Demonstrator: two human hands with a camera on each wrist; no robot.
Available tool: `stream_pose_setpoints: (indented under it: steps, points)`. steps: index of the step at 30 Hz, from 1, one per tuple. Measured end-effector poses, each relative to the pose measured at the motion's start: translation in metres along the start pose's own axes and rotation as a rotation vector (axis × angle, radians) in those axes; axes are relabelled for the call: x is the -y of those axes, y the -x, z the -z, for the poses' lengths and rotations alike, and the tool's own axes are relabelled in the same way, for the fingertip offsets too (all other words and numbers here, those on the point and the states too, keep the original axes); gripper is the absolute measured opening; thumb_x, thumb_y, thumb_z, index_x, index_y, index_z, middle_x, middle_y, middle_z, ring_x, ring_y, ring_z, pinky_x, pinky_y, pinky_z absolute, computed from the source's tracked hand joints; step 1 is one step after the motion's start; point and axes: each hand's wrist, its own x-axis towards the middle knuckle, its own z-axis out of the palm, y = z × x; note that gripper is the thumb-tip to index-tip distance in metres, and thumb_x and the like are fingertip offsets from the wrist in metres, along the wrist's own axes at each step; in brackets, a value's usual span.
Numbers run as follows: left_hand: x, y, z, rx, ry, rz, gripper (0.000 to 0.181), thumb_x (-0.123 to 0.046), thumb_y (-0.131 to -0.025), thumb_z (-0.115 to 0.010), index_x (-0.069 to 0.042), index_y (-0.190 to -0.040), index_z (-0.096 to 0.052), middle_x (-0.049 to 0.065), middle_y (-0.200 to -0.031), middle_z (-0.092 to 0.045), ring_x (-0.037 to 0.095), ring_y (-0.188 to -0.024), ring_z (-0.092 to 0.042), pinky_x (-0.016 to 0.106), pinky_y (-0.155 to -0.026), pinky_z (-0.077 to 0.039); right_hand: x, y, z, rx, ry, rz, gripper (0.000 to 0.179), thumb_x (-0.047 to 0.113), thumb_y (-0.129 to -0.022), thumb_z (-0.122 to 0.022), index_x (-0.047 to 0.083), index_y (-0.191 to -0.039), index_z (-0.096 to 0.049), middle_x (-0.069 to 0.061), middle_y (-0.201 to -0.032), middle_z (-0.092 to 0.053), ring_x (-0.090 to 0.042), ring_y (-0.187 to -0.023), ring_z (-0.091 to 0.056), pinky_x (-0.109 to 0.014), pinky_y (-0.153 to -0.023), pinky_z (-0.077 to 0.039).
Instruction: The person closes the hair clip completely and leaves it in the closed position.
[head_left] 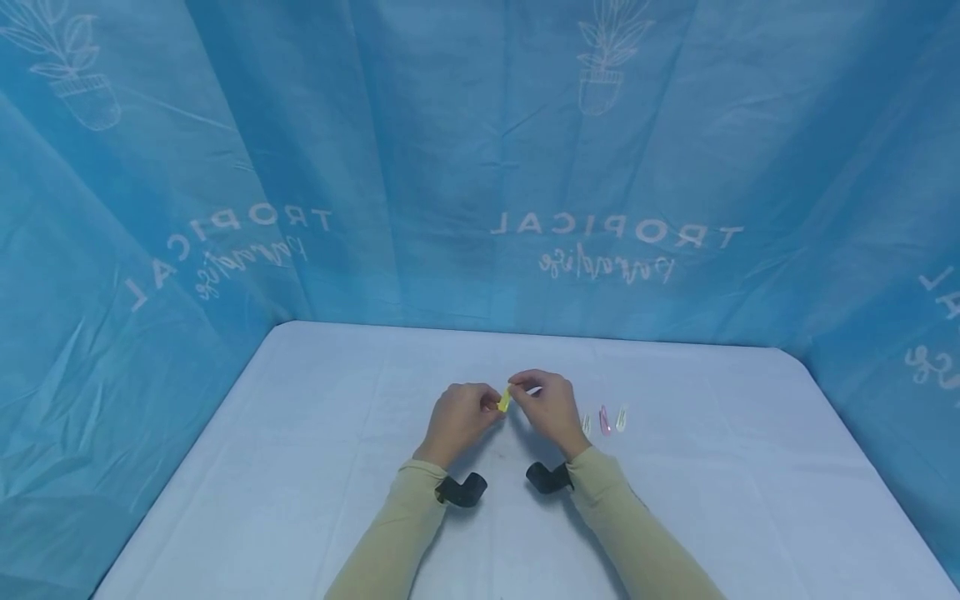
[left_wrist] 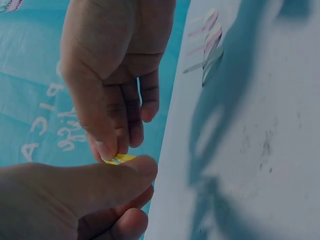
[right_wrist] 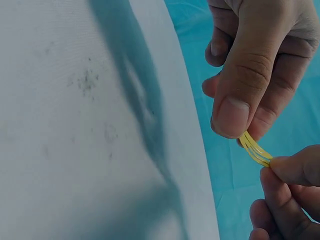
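Note:
Between both hands, a little above the white table, is a small yellow snap hair clip (head_left: 505, 400). My left hand (head_left: 461, 419) pinches one end between thumb and fingers. The other end of the yellow clip (right_wrist: 256, 151) is pinched by the thumb and index finger of my right hand (head_left: 549, 410). In the right wrist view its thin bent strips show between the two hands, while the fingertips hide its ends. From the left wrist, only a short yellow piece shows behind the left thumb (left_wrist: 145, 166).
Right of my right hand, a pink hair clip (head_left: 604, 420) lies between two pale ones, the left one (head_left: 587, 424) and the right one (head_left: 621, 418). The white tabletop (head_left: 720, 483) has blue printed curtains (head_left: 450, 167) behind and beside it. Dark smudges mark the cloth.

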Motion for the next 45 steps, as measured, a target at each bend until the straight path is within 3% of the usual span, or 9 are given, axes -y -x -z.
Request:
stream_pose_setpoints:
  steps: [7,12,19,31,37,45]
  points:
    - [0.009,-0.002,0.002,0.061,-0.005,0.023,0.02,-0.022,-0.084,-0.083,-0.008,-0.097,-0.077,-0.002,-0.082,-0.073,0.01,-0.074,-0.067,0.028,-0.07,-0.053,-0.001,-0.005,-0.009,0.035,-0.002,0.008,0.011,0.008,-0.089,-0.071,0.004,-0.096,-0.078,-0.006,-0.084,-0.074,-0.017,-0.072,-0.065,-0.033,-0.064,-0.052]
    - [0.012,-0.002,0.005,0.113,-0.022,0.068,0.021,-0.025,-0.085,-0.083,-0.008,-0.095,-0.076,-0.002,-0.079,-0.071,0.01,-0.072,-0.064,0.03,-0.07,-0.053,-0.001,-0.008,-0.016,0.096,0.026,0.0,0.012,0.009,-0.09,-0.07,0.005,-0.098,-0.078,-0.006,-0.089,-0.075,-0.02,-0.078,-0.068,-0.033,-0.065,-0.051]
    - [0.017,-0.001,0.005,0.138,-0.013,0.075,0.021,-0.023,-0.082,-0.084,-0.007,-0.092,-0.076,-0.001,-0.077,-0.07,0.009,-0.07,-0.062,0.03,-0.069,-0.052,-0.003,-0.006,-0.022,0.168,0.02,-0.029,0.015,0.008,-0.092,-0.067,0.005,-0.102,-0.078,-0.009,-0.097,-0.075,-0.02,-0.082,-0.065,-0.032,-0.066,-0.049]
    - [0.027,0.0,0.002,0.171,-0.025,0.128,0.021,-0.023,-0.081,-0.085,-0.007,-0.091,-0.076,0.0,-0.078,-0.069,0.012,-0.07,-0.062,0.032,-0.068,-0.052,-0.001,-0.006,-0.031,0.237,0.134,0.034,0.017,0.005,-0.093,-0.067,0.001,-0.106,-0.076,-0.013,-0.104,-0.074,-0.032,-0.105,-0.067,-0.047,-0.094,-0.05]
    - [0.026,0.0,0.002,0.167,-0.034,0.129,0.02,-0.022,-0.08,-0.085,-0.007,-0.089,-0.076,0.003,-0.085,-0.074,0.018,-0.078,-0.068,0.035,-0.073,-0.054,0.005,-0.006,-0.03,0.277,0.191,0.061,0.018,0.007,-0.093,-0.066,0.0,-0.107,-0.076,-0.013,-0.099,-0.072,-0.031,-0.097,-0.065,-0.046,-0.09,-0.05]
    - [0.03,0.001,0.001,0.175,-0.028,0.144,0.021,-0.023,-0.081,-0.085,-0.008,-0.092,-0.076,0.002,-0.084,-0.072,0.016,-0.075,-0.065,0.034,-0.07,-0.053,0.002,-0.007,-0.031,0.318,0.213,0.074,0.019,0.006,-0.092,-0.066,0.0,-0.106,-0.076,-0.012,-0.093,-0.07,-0.027,-0.088,-0.063,-0.043,-0.082,-0.051]
